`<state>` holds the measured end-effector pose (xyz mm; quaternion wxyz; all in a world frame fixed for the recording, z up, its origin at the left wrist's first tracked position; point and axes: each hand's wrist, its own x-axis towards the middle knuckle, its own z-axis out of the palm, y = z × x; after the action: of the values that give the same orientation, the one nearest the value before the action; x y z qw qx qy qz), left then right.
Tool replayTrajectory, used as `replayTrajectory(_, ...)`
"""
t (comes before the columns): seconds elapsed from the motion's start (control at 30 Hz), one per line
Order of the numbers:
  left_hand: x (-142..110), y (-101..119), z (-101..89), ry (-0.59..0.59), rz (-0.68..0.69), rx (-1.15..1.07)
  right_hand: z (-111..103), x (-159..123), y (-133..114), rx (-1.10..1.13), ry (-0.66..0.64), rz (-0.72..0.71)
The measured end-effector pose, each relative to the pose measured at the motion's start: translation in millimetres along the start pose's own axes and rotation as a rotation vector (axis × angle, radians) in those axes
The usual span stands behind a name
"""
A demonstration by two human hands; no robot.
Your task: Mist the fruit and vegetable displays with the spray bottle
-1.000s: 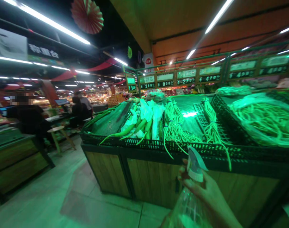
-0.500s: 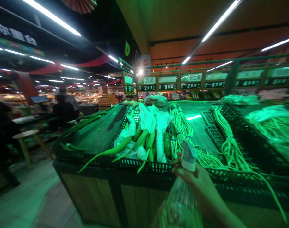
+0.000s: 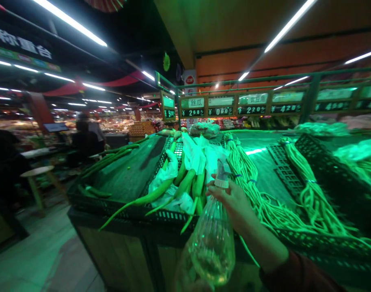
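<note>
My right hand (image 3: 234, 200) is closed around the neck of a clear ribbed spray bottle (image 3: 214, 239), just below its white collar and translucent spray head. The bottle leans a little and has pale liquid at its bottom. Dim and blurred, my left hand (image 3: 185, 265) cups the bottle's lower left side and base. Behind the spray head lie long green gourds (image 3: 185, 182) with white plastic wrapping (image 3: 193, 152). To the right of them are bundles of long green beans (image 3: 243, 162).
The produce stand (image 3: 112, 239) has a black perforated crate edge (image 3: 170, 217). Another bean bundle (image 3: 304, 178) lies further right. Price signs (image 3: 193, 107) run along the back rail. At left are a stool (image 3: 36, 172) and people (image 3: 82, 140) near a monitor (image 3: 55, 127).
The spray bottle and my right hand have moved left and up, showing more of the bottle and a dark sleeve. The view has shifted slightly, so the stand appears further right.
</note>
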<state>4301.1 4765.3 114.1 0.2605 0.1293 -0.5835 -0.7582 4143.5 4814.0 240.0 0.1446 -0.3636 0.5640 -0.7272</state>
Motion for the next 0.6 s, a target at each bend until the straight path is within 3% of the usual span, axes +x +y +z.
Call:
replayTrajectory(0.17, 9, 5, -2.5, 0.019, 0.076, -0.081, 7, 18, -2, 0.061, -0.009, -0.012)
replayTrajectory(0.33, 25, -16, -2.2, -0.031, 0.151, -0.244, 7, 31, 0, 0.093, -0.042, -0.016)
replayTrajectory(0.6, 45, -37, -3.1, 0.032, 0.233, -0.276, 7, 48, 1, 0.087, -0.071, -0.019)
